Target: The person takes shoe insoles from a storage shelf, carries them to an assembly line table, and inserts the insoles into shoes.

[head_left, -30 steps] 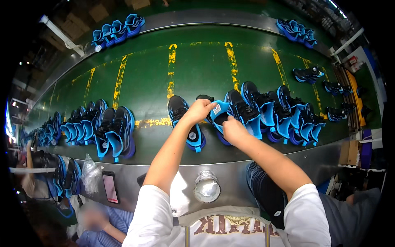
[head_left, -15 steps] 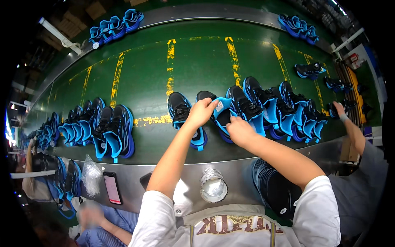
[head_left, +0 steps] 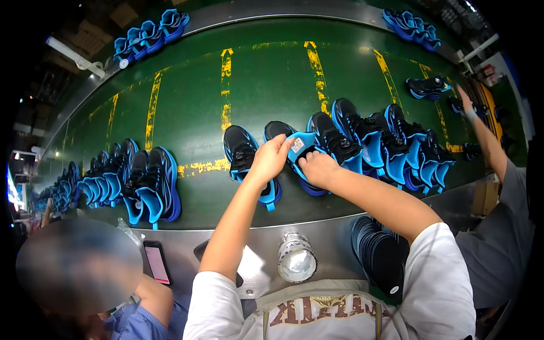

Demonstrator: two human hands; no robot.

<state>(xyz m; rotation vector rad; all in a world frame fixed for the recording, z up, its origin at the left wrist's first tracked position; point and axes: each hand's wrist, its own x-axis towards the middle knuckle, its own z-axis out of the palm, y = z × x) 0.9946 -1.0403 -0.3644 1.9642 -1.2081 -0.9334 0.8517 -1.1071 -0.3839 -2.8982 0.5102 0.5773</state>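
Insole (head_left: 302, 145), bright blue with a small label on it, sits at the mouth of a black-and-blue sneaker (head_left: 286, 153) lying on the green conveyor belt (head_left: 266, 79), near the belt's near edge and about mid-width. Both of the person's hands meet on it: the left hand (head_left: 271, 158) has its fingers curled over the insole's left edge and the shoe's collar, and the right hand (head_left: 317, 167) pinches the insole from the near side, fingers closed on it.

Just left of that shoe lies another black-and-blue sneaker (head_left: 245, 158), partly under the left forearm. To the right, touching one another, runs a row of matching sneakers (head_left: 385, 141), leaning toward the right. Further left, well apart, stands a second packed group of the same shoes (head_left: 141, 181), trailing off toward the far left. More blue shoes lie along the far edge at the left (head_left: 147, 37) and at the right (head_left: 411, 25). Worn yellow stripes (head_left: 225, 85) cross the belt.

Nearer than the belt is a steel bench (head_left: 255, 249) carrying a roll of clear tape (head_left: 296, 259), a stack of dark insoles (head_left: 379, 255) to its right, and a phone (head_left: 156, 262) to its left. A co-worker's arm (head_left: 481, 133) reaches onto the belt at the far right.
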